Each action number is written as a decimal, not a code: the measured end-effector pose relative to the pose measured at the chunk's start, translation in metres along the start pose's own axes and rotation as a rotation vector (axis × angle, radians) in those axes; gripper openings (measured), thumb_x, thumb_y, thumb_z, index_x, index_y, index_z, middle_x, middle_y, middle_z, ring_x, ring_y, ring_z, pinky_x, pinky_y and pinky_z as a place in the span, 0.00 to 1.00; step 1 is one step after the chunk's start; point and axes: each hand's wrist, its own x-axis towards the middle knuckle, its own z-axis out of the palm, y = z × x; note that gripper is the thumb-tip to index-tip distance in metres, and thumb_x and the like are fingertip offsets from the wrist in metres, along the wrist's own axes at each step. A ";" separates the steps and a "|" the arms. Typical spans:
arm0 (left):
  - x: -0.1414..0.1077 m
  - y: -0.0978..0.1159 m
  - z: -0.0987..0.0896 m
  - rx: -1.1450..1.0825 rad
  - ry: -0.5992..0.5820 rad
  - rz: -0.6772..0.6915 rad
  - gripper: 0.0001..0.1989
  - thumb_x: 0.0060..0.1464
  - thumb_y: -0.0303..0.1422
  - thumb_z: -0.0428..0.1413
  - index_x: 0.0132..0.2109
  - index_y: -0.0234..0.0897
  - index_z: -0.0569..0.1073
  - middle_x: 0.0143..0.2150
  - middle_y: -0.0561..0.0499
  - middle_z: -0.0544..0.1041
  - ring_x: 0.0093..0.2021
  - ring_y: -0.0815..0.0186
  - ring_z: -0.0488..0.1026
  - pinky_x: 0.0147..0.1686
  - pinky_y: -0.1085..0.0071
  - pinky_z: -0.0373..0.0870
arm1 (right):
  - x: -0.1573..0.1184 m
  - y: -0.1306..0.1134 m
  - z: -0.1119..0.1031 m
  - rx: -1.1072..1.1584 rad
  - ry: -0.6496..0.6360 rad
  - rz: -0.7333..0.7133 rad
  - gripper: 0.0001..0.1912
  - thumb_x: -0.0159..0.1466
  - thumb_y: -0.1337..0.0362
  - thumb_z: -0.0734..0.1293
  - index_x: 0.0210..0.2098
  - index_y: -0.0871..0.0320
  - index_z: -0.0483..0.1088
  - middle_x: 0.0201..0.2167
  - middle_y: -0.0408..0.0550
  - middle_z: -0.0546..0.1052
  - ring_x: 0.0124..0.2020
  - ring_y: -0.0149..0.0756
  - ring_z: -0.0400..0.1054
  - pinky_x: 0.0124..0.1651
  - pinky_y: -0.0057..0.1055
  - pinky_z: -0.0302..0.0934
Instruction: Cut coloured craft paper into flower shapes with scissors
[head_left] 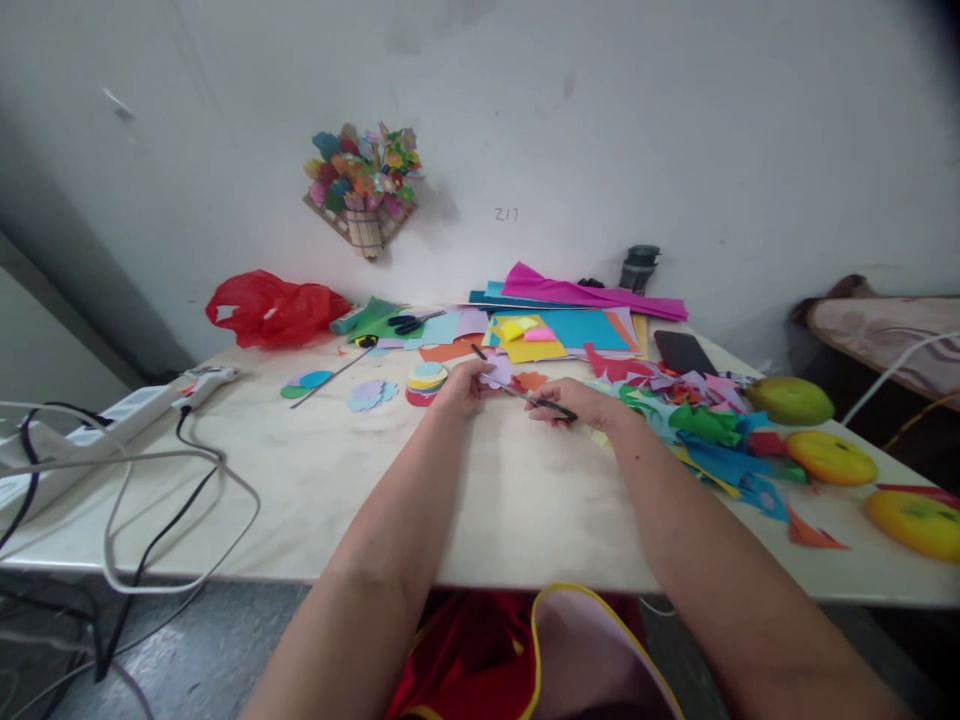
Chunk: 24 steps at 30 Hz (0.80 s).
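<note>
While lilac paper [496,370] is pinched in the left hand [466,384], a black-handled tool [557,409] is gripped in the right hand [582,403].

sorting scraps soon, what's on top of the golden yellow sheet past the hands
Small bright yellow pieces and a pink piece lie on the golden yellow sheet. They cover part of it; what's beneath them can't be seen.

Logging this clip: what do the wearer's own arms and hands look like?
Both forearms are bare, with no sleeve or wristband in view. The left hand and right hand are ungloved; rings can't be made out. The right forearm has a small dark spot. Red cloth with yellow edging covers the lap.
</note>
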 end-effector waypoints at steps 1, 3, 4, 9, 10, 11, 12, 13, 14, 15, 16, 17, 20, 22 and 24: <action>0.000 0.000 0.000 -0.001 0.002 -0.003 0.03 0.43 0.22 0.55 0.30 0.31 0.71 0.22 0.48 0.75 0.22 0.66 0.73 0.27 0.69 0.74 | -0.001 -0.001 0.000 0.001 0.002 0.002 0.19 0.48 0.55 0.75 0.34 0.62 0.73 0.15 0.38 0.67 0.15 0.23 0.57 0.19 0.23 0.50; -0.001 0.000 0.001 -0.004 0.002 -0.003 0.03 0.44 0.22 0.55 0.29 0.32 0.71 0.22 0.49 0.75 0.22 0.67 0.73 0.27 0.70 0.74 | -0.001 -0.002 0.000 0.003 0.003 0.005 0.19 0.48 0.56 0.75 0.34 0.62 0.73 0.15 0.37 0.67 0.14 0.23 0.57 0.19 0.23 0.50; -0.001 0.000 0.001 -0.004 0.001 -0.003 0.03 0.44 0.22 0.55 0.29 0.32 0.71 0.22 0.49 0.75 0.22 0.67 0.73 0.27 0.70 0.74 | -0.001 -0.001 0.000 0.004 0.004 0.005 0.19 0.48 0.56 0.75 0.34 0.62 0.73 0.14 0.37 0.67 0.14 0.23 0.57 0.18 0.23 0.49; -0.003 0.001 0.002 0.007 -0.006 0.001 0.02 0.44 0.22 0.55 0.27 0.32 0.70 0.21 0.49 0.75 0.21 0.67 0.72 0.24 0.72 0.73 | 0.005 0.006 0.000 -0.009 0.001 -0.009 0.19 0.49 0.55 0.75 0.34 0.62 0.74 0.15 0.38 0.67 0.14 0.23 0.57 0.18 0.22 0.49; -0.003 0.001 0.002 0.008 -0.006 0.000 0.03 0.44 0.22 0.55 0.27 0.32 0.70 0.21 0.49 0.75 0.21 0.67 0.72 0.23 0.73 0.73 | 0.006 0.007 0.000 -0.010 0.000 -0.010 0.19 0.49 0.54 0.74 0.34 0.62 0.74 0.15 0.38 0.68 0.14 0.23 0.57 0.18 0.22 0.48; -0.003 0.001 0.002 0.009 -0.008 0.001 0.03 0.44 0.22 0.55 0.27 0.32 0.70 0.21 0.49 0.75 0.21 0.67 0.72 0.23 0.73 0.73 | 0.006 0.009 0.000 -0.010 -0.001 -0.010 0.19 0.50 0.54 0.74 0.34 0.61 0.74 0.15 0.38 0.68 0.14 0.23 0.57 0.17 0.22 0.48; -0.003 0.001 0.002 0.008 -0.008 0.002 0.03 0.44 0.22 0.55 0.27 0.32 0.70 0.21 0.50 0.74 0.21 0.67 0.72 0.23 0.73 0.73 | 0.007 0.009 0.000 -0.009 -0.001 -0.010 0.19 0.50 0.54 0.74 0.35 0.61 0.74 0.16 0.38 0.68 0.14 0.23 0.57 0.17 0.22 0.48; -0.003 0.000 0.002 0.008 -0.007 0.004 0.03 0.43 0.22 0.56 0.27 0.32 0.70 0.21 0.49 0.74 0.21 0.67 0.72 0.24 0.72 0.73 | 0.007 0.009 0.000 -0.009 -0.002 -0.010 0.19 0.50 0.53 0.74 0.35 0.61 0.74 0.16 0.38 0.68 0.14 0.23 0.57 0.17 0.22 0.48; -0.003 0.000 0.002 0.007 -0.007 0.006 0.03 0.43 0.22 0.56 0.28 0.32 0.70 0.21 0.49 0.75 0.21 0.67 0.72 0.24 0.72 0.73 | 0.006 0.009 0.000 -0.009 -0.004 -0.011 0.19 0.50 0.53 0.74 0.35 0.61 0.74 0.16 0.38 0.67 0.14 0.23 0.57 0.17 0.22 0.48; -0.003 0.000 0.001 0.007 -0.008 0.007 0.03 0.43 0.22 0.56 0.28 0.32 0.70 0.22 0.49 0.75 0.21 0.67 0.72 0.25 0.71 0.73 | 0.006 0.008 0.000 -0.009 -0.006 -0.011 0.19 0.50 0.53 0.74 0.35 0.61 0.74 0.16 0.38 0.67 0.14 0.23 0.57 0.17 0.22 0.48; -0.002 0.000 0.001 0.006 -0.009 0.008 0.03 0.43 0.22 0.56 0.28 0.32 0.70 0.22 0.49 0.75 0.21 0.67 0.72 0.25 0.71 0.74 | 0.005 0.007 0.000 -0.009 -0.007 -0.012 0.19 0.50 0.53 0.74 0.34 0.61 0.74 0.16 0.38 0.67 0.14 0.23 0.57 0.18 0.22 0.49; -0.002 0.000 0.001 0.007 -0.008 0.010 0.03 0.43 0.22 0.56 0.28 0.32 0.70 0.22 0.49 0.75 0.21 0.67 0.72 0.26 0.70 0.74 | 0.004 0.007 0.000 -0.010 -0.006 -0.011 0.19 0.50 0.54 0.74 0.34 0.62 0.74 0.16 0.38 0.67 0.14 0.23 0.57 0.18 0.22 0.48; -0.002 -0.001 0.001 0.012 -0.010 0.010 0.03 0.43 0.22 0.56 0.28 0.32 0.70 0.22 0.49 0.75 0.21 0.66 0.72 0.26 0.69 0.74 | 0.003 0.005 0.000 -0.007 0.002 -0.011 0.19 0.50 0.54 0.74 0.34 0.62 0.74 0.15 0.38 0.67 0.14 0.23 0.56 0.18 0.23 0.48; -0.002 -0.001 0.001 0.013 -0.011 0.011 0.03 0.43 0.22 0.56 0.28 0.32 0.70 0.22 0.49 0.74 0.21 0.66 0.72 0.26 0.69 0.74 | 0.003 0.004 0.000 -0.008 0.005 -0.014 0.19 0.49 0.54 0.74 0.34 0.62 0.74 0.15 0.38 0.66 0.14 0.23 0.56 0.18 0.23 0.49; -0.002 0.000 0.001 0.008 -0.011 0.014 0.04 0.43 0.22 0.57 0.28 0.33 0.69 0.22 0.49 0.74 0.21 0.67 0.72 0.26 0.69 0.74 | 0.003 0.003 0.001 -0.013 0.012 -0.013 0.18 0.49 0.54 0.74 0.34 0.62 0.74 0.15 0.38 0.66 0.14 0.23 0.56 0.18 0.23 0.48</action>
